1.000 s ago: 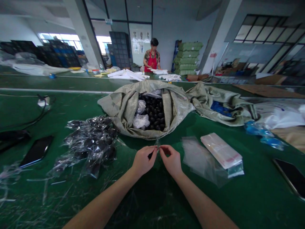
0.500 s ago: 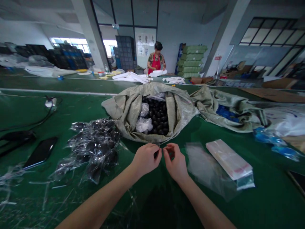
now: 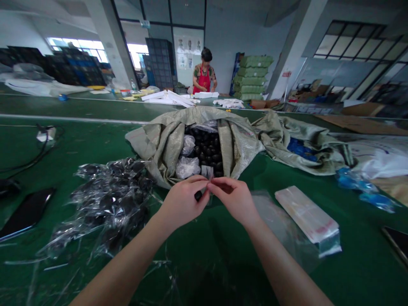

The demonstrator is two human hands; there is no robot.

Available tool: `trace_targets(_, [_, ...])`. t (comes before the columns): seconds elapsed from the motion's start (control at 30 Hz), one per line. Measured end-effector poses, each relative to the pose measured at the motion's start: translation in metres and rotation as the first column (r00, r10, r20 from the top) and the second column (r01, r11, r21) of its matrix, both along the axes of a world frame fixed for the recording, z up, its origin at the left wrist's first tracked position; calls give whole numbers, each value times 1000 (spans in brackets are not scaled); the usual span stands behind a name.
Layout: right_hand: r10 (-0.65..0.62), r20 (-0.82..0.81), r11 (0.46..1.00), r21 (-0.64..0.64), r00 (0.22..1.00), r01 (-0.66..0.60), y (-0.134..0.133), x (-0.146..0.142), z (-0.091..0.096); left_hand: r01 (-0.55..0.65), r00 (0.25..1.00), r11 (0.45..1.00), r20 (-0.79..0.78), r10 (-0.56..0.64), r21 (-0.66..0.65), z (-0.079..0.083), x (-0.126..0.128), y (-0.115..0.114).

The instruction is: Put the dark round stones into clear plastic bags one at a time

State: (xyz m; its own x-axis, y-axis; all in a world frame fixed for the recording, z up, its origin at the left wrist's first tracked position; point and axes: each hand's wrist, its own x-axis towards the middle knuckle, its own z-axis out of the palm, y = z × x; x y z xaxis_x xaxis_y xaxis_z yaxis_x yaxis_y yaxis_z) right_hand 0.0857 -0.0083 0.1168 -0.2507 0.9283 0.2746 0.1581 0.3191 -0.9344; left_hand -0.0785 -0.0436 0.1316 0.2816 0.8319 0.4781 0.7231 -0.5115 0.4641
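Observation:
My left hand (image 3: 183, 202) and my right hand (image 3: 234, 199) meet in front of me, both pinched on a small clear plastic bag (image 3: 207, 172) whose top sticks up between the fingertips. A small black piece (image 3: 198, 196) shows under my left thumb inside that bag. Just beyond my hands lies an open woven sack (image 3: 165, 140) full of small black pieces (image 3: 208, 148), with crumpled clear plastic in it. To the left sits a heap of clear bags holding black pieces (image 3: 108, 195). To the right lies a stack of flat clear bags (image 3: 306, 214).
The green table (image 3: 350, 263) carries a second woven sack (image 3: 306, 146) with blue plastic inside, dark phones at the left (image 3: 27, 212) and right edge (image 3: 398, 242), and a cable (image 3: 28, 161). A person in a red apron (image 3: 203, 76) works at the far table.
My hands have risen slightly and closed together; the clear bag's top now stands up between my fingertips. The view shifted a little.

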Motion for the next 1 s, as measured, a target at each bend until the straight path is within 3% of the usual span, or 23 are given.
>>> trace_targets(0.17, [-28, 64, 999, 41, 998, 25, 2, -1, -5, 25, 998, 1000, 57, -25, -4, 2, -5, 3])
trace_targets(0.27, [-175, 183, 973, 184, 967, 142, -3, 1, 1, -65, 996, 998, 54, 64, 26, 5, -4, 0])
trace_targets(0.4, [-410, 284, 829, 513, 867, 224, -21, 2, 16, -188, 982, 971, 8, 189, 147, 8, 2, -12])
trace_targets(0.53, [-496, 289, 719, 665, 819, 200, -40, 2, 24, -222, 971, 925, -13, 237, 308, 11, 11, -28])
trace_targets(0.7, [-590, 306, 627, 757, 747, 185, -50, 5, 27, -325, 927, 840, -30, 375, 435, 17, 17, -46])
trace_targets(0.9, [-623, 319, 607, 773, 714, 184, -47, 5, 28, -379, 886, 812, -81, 457, 443, 22, 13, -47])
trace_targets(1.0, [-642, 314, 591, 784, 700, 190, -47, 5, 29, -352, 892, 824, -107, 439, 444, 23, 11, -44])
